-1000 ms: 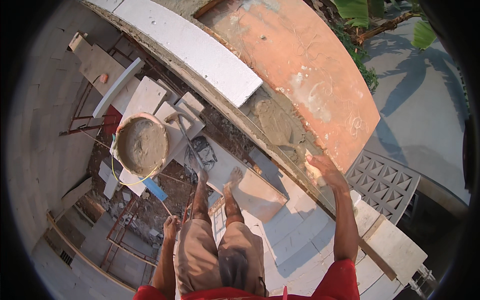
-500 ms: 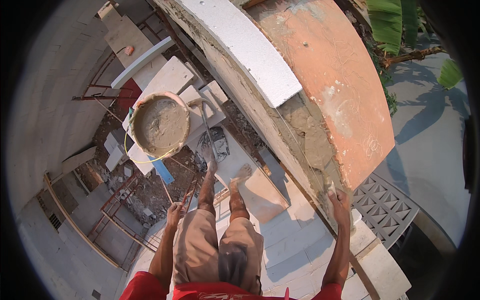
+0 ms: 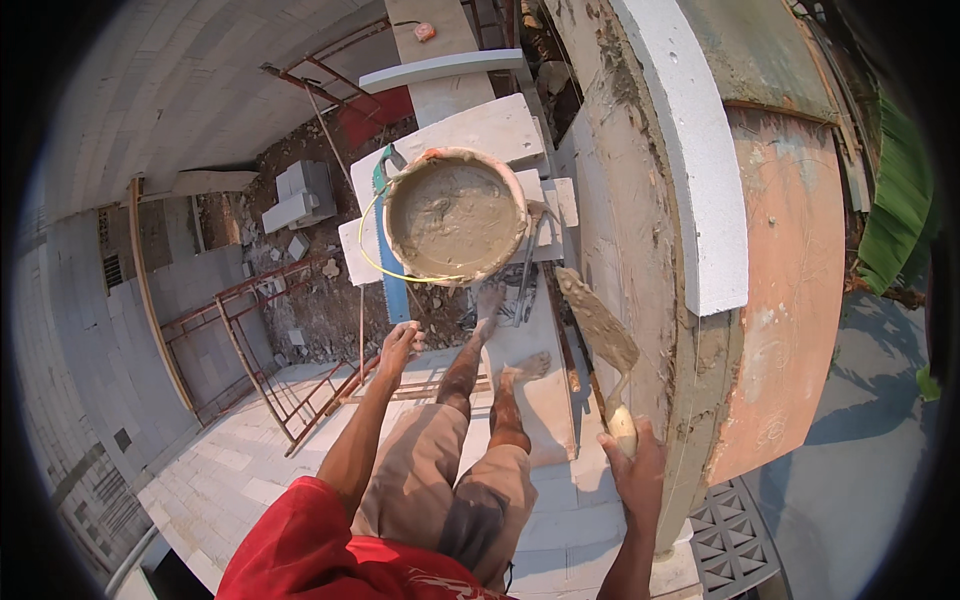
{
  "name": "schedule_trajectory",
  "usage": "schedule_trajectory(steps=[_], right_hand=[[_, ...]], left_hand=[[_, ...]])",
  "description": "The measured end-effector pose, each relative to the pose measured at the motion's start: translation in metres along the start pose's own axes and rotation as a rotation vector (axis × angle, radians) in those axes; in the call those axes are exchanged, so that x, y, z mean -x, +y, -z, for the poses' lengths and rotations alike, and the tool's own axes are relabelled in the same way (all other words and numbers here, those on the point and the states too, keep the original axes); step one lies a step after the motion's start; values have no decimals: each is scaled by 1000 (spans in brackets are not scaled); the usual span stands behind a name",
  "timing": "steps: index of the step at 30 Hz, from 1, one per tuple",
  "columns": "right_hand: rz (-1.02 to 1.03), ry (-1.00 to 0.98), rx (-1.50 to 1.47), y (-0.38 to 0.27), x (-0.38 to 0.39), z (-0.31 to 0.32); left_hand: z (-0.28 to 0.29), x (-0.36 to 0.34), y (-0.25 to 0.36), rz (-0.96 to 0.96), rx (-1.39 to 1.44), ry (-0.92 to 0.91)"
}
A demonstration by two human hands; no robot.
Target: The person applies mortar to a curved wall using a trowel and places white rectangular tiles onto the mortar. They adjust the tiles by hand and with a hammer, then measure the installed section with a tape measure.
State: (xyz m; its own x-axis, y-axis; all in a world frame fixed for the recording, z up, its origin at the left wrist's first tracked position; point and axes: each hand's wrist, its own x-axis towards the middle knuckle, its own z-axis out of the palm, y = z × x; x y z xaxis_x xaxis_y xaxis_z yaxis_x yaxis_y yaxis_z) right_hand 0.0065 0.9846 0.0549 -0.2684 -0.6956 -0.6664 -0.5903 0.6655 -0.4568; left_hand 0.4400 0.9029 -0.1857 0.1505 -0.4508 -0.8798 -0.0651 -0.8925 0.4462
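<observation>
My right hand [image 3: 638, 465] grips the pale handle of a trowel [image 3: 600, 325]. Wet mortar coats its long blade, which points up and away along the near side of the wall. My left hand [image 3: 401, 348] hangs empty with loosely bent fingers, by the lower end of a blue handsaw [image 3: 396, 298]. Beyond it, a bucket [image 3: 516, 190] full of grey mortar [image 3: 450, 220] rests on pale blocks, its yellow handle hanging down the left side. A long white block [image 3: 690, 150] lies on top of the wall, and a mortar strip [image 3: 705, 390] continues toward me from its near end.
A hammer [image 3: 528, 265] leans beside the bucket. An orange-brown panel [image 3: 785, 290] borders the wall on the right. Reddish scaffold frames [image 3: 250, 350] stand at left above rubble. My bare feet are on a board [image 3: 530, 400]. A string line runs along the wall.
My view has turned right, so the bucket and wall appear further right. My right hand has come off the wall top and the mortar-covered trowel now shows plainly. My left hand has moved forward.
</observation>
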Motion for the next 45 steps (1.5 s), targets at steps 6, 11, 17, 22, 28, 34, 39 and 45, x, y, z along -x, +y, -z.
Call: schedule_trajectory(steps=[6, 11, 17, 22, 28, 34, 39, 45], right_hand=[[346, -138, 362, -123, -172, -96], [347, -85, 429, -163, -245, -163], [65, -555, 53, -174, -292, -215], [-275, -803, -511, -159, -287, -219], [-239, -837, -596, -117, -252, -193], [-82, -829, -630, -78, -223, -162], [2, -671, -547, -74, -208, -154], [122, -624, -592, -68, -193, -151]], left_hand=[[-41, -37, 47, -18, 378, 14], [-48, -56, 57, -19, 357, 41], [-50, -57, 55, -16, 330, 55], [-49, -58, 56, -24, 315, 36], [-44, -56, 58, 12, 325, 33], [-41, -49, 68, 26, 312, -13], [-33, -37, 54, 47, 215, -23], [-25, -32, 7, 110, 15, -64]])
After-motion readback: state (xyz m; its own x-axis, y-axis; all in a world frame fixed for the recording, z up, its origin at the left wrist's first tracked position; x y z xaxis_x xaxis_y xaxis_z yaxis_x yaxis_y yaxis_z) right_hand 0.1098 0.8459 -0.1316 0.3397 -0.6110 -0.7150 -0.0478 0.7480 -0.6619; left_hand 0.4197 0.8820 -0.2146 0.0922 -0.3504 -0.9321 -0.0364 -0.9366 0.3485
